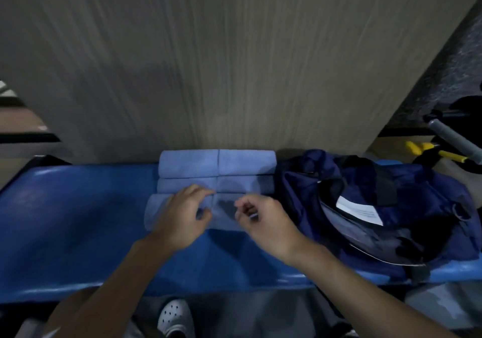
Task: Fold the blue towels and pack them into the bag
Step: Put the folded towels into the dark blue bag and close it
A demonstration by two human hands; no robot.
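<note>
Folding: three light blue towels lie in a row on the blue bench (78,207), near its back edge, by the wall (234,63).
Near towel (224,215): it lies under both hands, closest to the front edge.
Middle towel (245,184): it touches the near one.
Far towel (217,164): it sits at the back edge, against the wall.
Long way: each towel runs left to right, along the bench. A fold line crosses the middle of each.
Left hand (182,217): fingers curled on the near towel, pinching a bit of cloth, I think.
Right hand (263,222): fingers bent close together; I cannot tell if they hold cloth.
Bag (391,207): the dark blue bag is open at the right end of the bench, just beside the towels.
What could go wrong: lifting with a small pinch could let the fold fall open. The floppy bag mouth could catch a towel and mess it up.
</note>
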